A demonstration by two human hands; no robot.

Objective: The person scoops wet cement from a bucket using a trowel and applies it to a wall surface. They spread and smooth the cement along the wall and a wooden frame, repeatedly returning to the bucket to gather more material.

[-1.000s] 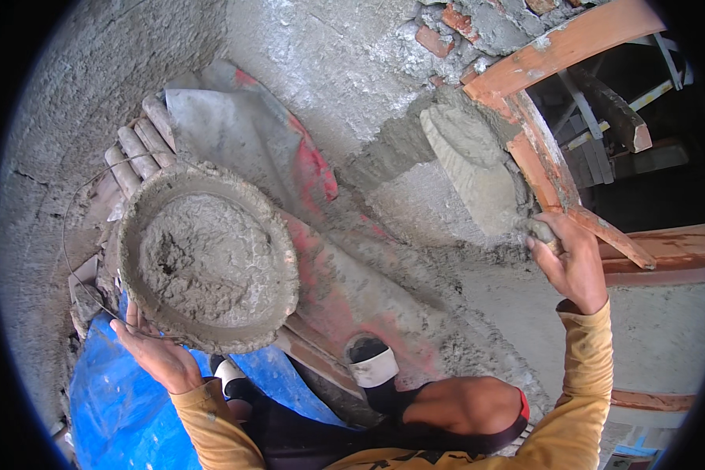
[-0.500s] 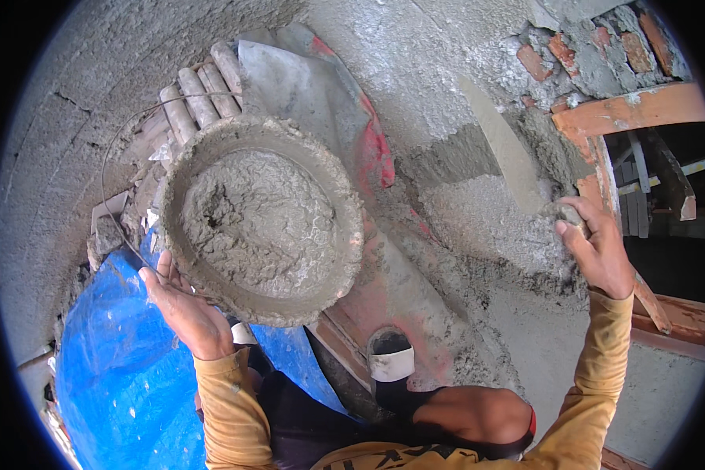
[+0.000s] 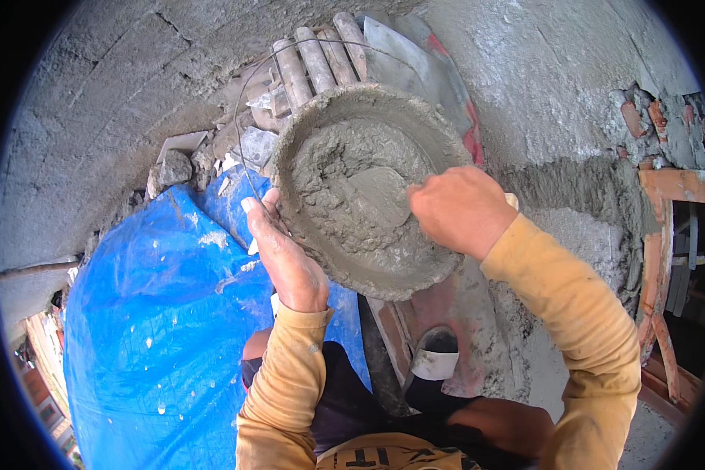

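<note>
A round mortar-crusted bucket [image 3: 352, 283] with a thin wire handle [image 3: 238, 117] hangs in front of me, its open top facing up. Wet grey mortar [image 3: 329, 168] lies inside. My left hand [image 3: 290, 262] grips the bucket at its lower left side; some of its fingers are hidden behind it. Over the right rim, my right hand [image 3: 464, 211] is closed round the handle of a trowel. The trowel's blade [image 3: 378, 196] lies in the mortar, coated with it. The end of the handle shows past the right wrist.
Rough grey walls [image 3: 525, 86] rise ahead, with a damp mortar band and exposed bricks at right. A wooden frame [image 3: 666, 188] borders a dark opening there. A blue tarp [image 3: 164, 313] lies left; bamboo poles [image 3: 313, 59] and rubble [image 3: 176, 168] lie beyond the bucket.
My right hand has brought the trowel from the wall at the right into the bucket's mortar. The view has shifted left, and my left hand still holds the bucket.
</note>
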